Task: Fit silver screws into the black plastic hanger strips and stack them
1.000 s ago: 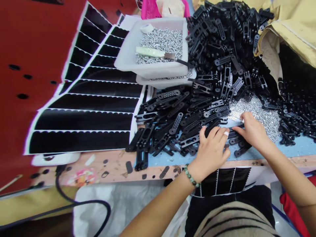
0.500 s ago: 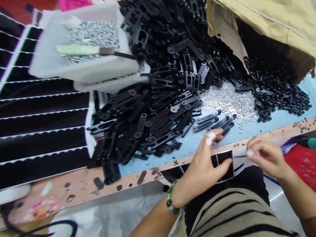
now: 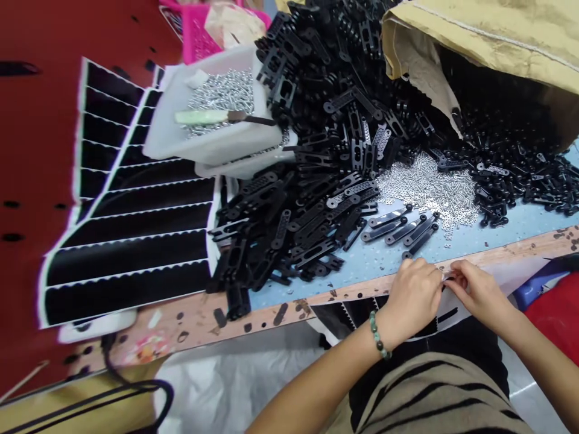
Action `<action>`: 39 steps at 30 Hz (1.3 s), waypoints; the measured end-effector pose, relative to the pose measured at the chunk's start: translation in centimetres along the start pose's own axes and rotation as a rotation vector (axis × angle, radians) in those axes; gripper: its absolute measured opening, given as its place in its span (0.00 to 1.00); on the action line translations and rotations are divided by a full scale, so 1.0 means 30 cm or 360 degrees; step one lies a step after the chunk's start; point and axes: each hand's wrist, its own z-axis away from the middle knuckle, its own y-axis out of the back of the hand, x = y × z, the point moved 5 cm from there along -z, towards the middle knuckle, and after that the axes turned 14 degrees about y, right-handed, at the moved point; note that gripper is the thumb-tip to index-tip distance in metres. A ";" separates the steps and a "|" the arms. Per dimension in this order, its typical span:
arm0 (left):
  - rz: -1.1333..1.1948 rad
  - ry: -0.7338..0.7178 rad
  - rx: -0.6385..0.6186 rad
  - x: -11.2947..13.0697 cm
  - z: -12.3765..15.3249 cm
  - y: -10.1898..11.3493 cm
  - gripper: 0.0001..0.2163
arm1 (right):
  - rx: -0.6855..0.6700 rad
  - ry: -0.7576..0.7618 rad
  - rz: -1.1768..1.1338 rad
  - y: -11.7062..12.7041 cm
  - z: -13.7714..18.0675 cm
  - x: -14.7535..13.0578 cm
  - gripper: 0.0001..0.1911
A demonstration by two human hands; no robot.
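My left hand (image 3: 415, 296), with a green bead bracelet on its wrist, has its fingers closed and meets my right hand at the table's front edge. What the left fingertips pinch is hidden behind the hand. My right hand (image 3: 480, 296) pinches a small dark strip (image 3: 447, 280) between thumb and forefinger. Below both hands a white-backed sheet with black jagged-edged panels (image 3: 357, 313) lies over my lap, partly covered by my left hand. Just beyond the hands several slim black arms with round ends (image 3: 402, 229) rest on the blue mat.
A big heap of black plastic parts (image 3: 312, 223) covers the middle. Small silver pieces (image 3: 434, 187) form a pile before an open paper sack (image 3: 493, 39). At left stand a white tub of metal pins (image 3: 212, 144), a green-handled blade (image 3: 203, 116) and black-panelled sheets (image 3: 131, 241).
My left hand has moved right and closed, meeting my right hand, which has shifted slightly left. Its thumb and fingers were spread over the sheet before. The view has swung left.
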 end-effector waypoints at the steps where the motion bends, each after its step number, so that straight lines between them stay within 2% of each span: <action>1: 0.0002 0.0011 0.0014 -0.001 0.003 -0.001 0.07 | 0.0037 0.0021 0.0030 0.002 0.003 0.000 0.06; 6: 0.0009 0.0044 0.0019 -0.009 0.012 0.003 0.06 | 0.0131 0.0050 -0.0028 0.027 0.004 -0.011 0.06; 11: 0.0084 0.0021 -0.0053 -0.019 0.015 0.010 0.05 | 0.0114 0.0059 -0.0110 0.023 0.008 -0.025 0.04; 16: 0.0052 0.0006 0.0032 -0.010 0.008 -0.008 0.07 | 0.0081 0.0224 0.0172 0.009 0.015 -0.044 0.09; 20: 0.0041 0.0008 0.0036 -0.001 0.022 0.007 0.07 | 0.0359 0.0114 0.0533 0.092 -0.014 -0.025 0.16; 22: 0.0053 -0.0001 0.0046 -0.016 0.036 0.045 0.08 | 0.0429 0.0185 0.0583 0.125 -0.060 -0.022 0.17; 23: 0.0068 0.0002 0.0080 -0.034 0.040 0.071 0.12 | 0.0385 0.0269 0.0573 0.126 -0.091 -0.023 0.18; 26: 0.0089 0.0126 0.0273 -0.133 0.029 0.147 0.33 | 0.0111 0.0452 0.0585 0.077 -0.196 -0.025 0.18; 29: -0.0013 0.0326 0.0334 -0.242 -0.016 0.151 0.45 | -0.0052 0.0463 0.0650 0.004 -0.278 -0.025 0.15; 33: -0.0036 0.0434 0.0352 -0.293 -0.070 0.103 0.41 | -0.0112 0.0536 0.0618 -0.065 -0.322 -0.056 0.15; 39: -0.0036 0.0482 0.0416 -0.270 -0.086 0.096 0.28 | -0.0332 0.0560 0.0618 -0.146 -0.333 -0.080 0.26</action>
